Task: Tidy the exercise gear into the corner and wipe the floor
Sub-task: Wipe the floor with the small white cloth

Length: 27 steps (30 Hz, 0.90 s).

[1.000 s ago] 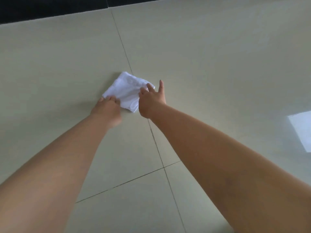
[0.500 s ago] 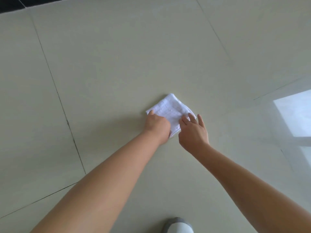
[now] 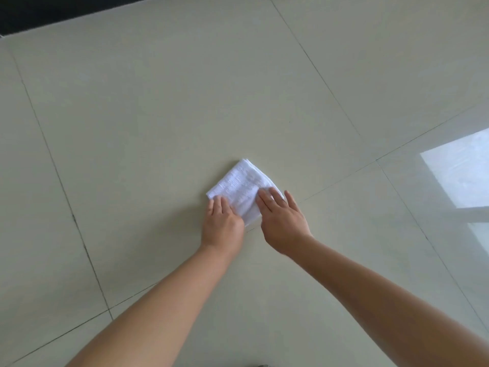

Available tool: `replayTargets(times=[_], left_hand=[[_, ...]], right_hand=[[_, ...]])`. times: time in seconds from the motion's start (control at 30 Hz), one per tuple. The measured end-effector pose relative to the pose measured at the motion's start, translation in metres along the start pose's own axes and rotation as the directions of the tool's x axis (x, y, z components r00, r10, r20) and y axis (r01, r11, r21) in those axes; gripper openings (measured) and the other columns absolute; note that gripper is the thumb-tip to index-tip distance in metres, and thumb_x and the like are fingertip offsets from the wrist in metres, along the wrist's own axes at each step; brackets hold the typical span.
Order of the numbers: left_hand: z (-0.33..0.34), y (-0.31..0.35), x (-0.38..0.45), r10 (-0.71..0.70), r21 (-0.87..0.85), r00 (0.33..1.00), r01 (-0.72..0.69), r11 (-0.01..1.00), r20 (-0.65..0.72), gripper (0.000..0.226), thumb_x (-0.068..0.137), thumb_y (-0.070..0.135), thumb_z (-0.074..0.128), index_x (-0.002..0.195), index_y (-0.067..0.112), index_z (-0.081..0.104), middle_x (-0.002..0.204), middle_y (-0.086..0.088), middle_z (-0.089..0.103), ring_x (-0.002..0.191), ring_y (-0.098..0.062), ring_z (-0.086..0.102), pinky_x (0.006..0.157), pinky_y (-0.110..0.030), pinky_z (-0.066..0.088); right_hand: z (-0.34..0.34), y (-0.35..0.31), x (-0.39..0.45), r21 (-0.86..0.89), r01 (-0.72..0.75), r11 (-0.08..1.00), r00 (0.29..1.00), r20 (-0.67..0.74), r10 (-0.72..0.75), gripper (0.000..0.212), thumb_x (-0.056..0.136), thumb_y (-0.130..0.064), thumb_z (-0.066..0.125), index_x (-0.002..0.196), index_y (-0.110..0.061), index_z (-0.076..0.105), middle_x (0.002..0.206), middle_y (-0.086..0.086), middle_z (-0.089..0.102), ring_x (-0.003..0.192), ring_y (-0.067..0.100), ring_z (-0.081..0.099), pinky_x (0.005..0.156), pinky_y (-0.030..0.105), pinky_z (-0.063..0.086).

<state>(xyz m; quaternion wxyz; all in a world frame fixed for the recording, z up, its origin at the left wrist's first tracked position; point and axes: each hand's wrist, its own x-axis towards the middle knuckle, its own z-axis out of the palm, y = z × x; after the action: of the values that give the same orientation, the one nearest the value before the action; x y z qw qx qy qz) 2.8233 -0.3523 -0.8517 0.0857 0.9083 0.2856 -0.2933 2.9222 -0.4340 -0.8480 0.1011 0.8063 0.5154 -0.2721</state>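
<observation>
A folded white cloth (image 3: 242, 185) lies flat on the pale cream tiled floor (image 3: 158, 115), near the middle of the view. My left hand (image 3: 222, 225) presses on its near left corner with fingers together. My right hand (image 3: 281, 221) lies flat on its near right edge, fingers spread a little. Both arms reach forward from the bottom of the view. No exercise gear is in view.
Dark grout lines cross the floor. A bright window reflection (image 3: 460, 170) shines on the tiles at the right. A dark strip (image 3: 53, 11) runs along the top left edge of the floor. A sliver of a shoe (image 3: 260, 365) shows at the bottom edge.
Both hands have pushed the cloth across the floor to the right, over a grout line onto the neighbouring tile. The fingers of both hands now lie flatter on it.
</observation>
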Motion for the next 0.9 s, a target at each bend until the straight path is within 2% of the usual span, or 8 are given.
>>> replayTargets(times=[0.17,0.33,0.43,0.6,0.73,0.8,0.87,0.9], left_hand=[[-0.041,-0.016,0.058,-0.076,0.096,0.991,0.087,0.992,-0.113,0.041,0.096,0.009,0.036,0.134,-0.005,0.042,0.142,-0.023,0.038,0.136,-0.034,0.029,0.118,-0.037,0.014],[-0.082,-0.007,0.121,-0.089,0.106,0.990,0.101,0.989,-0.113,0.037,0.097,0.015,0.041,0.131,0.004,0.050,0.141,-0.018,0.041,0.134,-0.031,0.033,0.117,-0.035,0.016],[-0.098,0.014,0.143,-0.020,0.118,0.989,0.038,0.992,-0.149,0.036,0.098,0.014,0.041,0.131,0.006,0.051,0.140,-0.016,0.043,0.134,-0.030,0.034,0.117,-0.035,0.017],[-0.114,0.045,0.154,0.124,0.157,0.987,-0.107,0.982,-0.103,0.036,0.098,0.017,0.041,0.131,0.009,0.051,0.140,-0.012,0.047,0.134,-0.027,0.037,0.117,-0.034,0.019],[-0.100,0.071,0.131,0.272,0.196,0.959,-0.252,0.948,-0.080,0.028,0.098,0.018,0.043,0.117,0.012,0.062,0.125,-0.007,0.061,0.121,-0.026,0.051,0.109,-0.034,0.028],[-0.089,0.081,0.113,0.323,0.245,0.946,-0.308,0.919,-0.024,0.030,0.095,0.005,0.041,0.117,0.006,0.061,0.124,-0.011,0.061,0.119,-0.030,0.052,0.107,-0.037,0.031],[-0.085,0.083,0.097,0.346,0.217,0.938,-0.338,0.916,0.001,0.034,0.092,-0.003,0.038,0.119,0.000,0.057,0.126,-0.017,0.057,0.121,-0.033,0.050,0.108,-0.039,0.029],[-0.081,0.082,0.091,0.372,0.188,0.928,-0.367,0.911,0.010,0.032,0.091,-0.001,0.040,0.117,-0.001,0.059,0.123,-0.019,0.058,0.119,-0.032,0.052,0.108,-0.039,0.031]], right_hand=[[-0.043,0.017,0.072,-0.092,-0.027,0.995,0.998,-0.052,0.023,0.057,0.097,-0.016,0.023,0.151,-0.019,0.005,0.160,-0.011,0.000,0.149,0.013,-0.006,0.118,0.043,-0.014],[-0.076,0.051,0.116,-0.134,-0.128,0.983,0.992,-0.034,0.125,0.060,0.095,-0.012,0.024,0.151,-0.022,0.005,0.159,-0.014,0.000,0.148,0.012,-0.008,0.117,0.044,-0.014],[-0.085,0.082,0.120,-0.085,-0.208,0.974,0.977,-0.064,0.203,0.059,0.095,-0.011,0.024,0.151,-0.022,0.010,0.159,-0.015,0.005,0.148,0.012,-0.007,0.117,0.043,-0.014],[-0.071,0.119,0.094,0.000,-0.239,0.971,0.967,-0.087,0.238,0.056,0.095,-0.010,0.026,0.150,-0.017,0.018,0.159,-0.010,0.010,0.149,0.013,0.000,0.120,0.036,-0.008],[-0.042,0.123,0.058,0.167,-0.249,0.954,0.954,-0.125,0.271,0.056,0.093,-0.007,0.032,0.148,-0.014,0.025,0.159,-0.007,0.015,0.148,0.015,0.006,0.121,0.030,0.006],[-0.026,0.120,0.040,0.259,-0.227,0.939,0.936,-0.209,0.284,0.052,0.087,0.000,0.040,0.138,-0.009,0.044,0.152,-0.002,0.034,0.144,0.023,0.026,0.115,0.033,0.030],[-0.010,0.115,0.029,0.252,-0.117,0.961,0.896,-0.390,0.212,0.042,0.068,0.008,0.050,0.104,0.000,0.070,0.118,0.011,0.068,0.110,0.037,0.061,0.085,0.039,0.057],[-0.003,0.113,0.024,0.255,-0.099,0.962,0.877,-0.435,0.206,0.034,0.058,0.007,0.053,0.084,0.000,0.074,0.095,0.012,0.075,0.087,0.039,0.069,0.069,0.037,0.060]])
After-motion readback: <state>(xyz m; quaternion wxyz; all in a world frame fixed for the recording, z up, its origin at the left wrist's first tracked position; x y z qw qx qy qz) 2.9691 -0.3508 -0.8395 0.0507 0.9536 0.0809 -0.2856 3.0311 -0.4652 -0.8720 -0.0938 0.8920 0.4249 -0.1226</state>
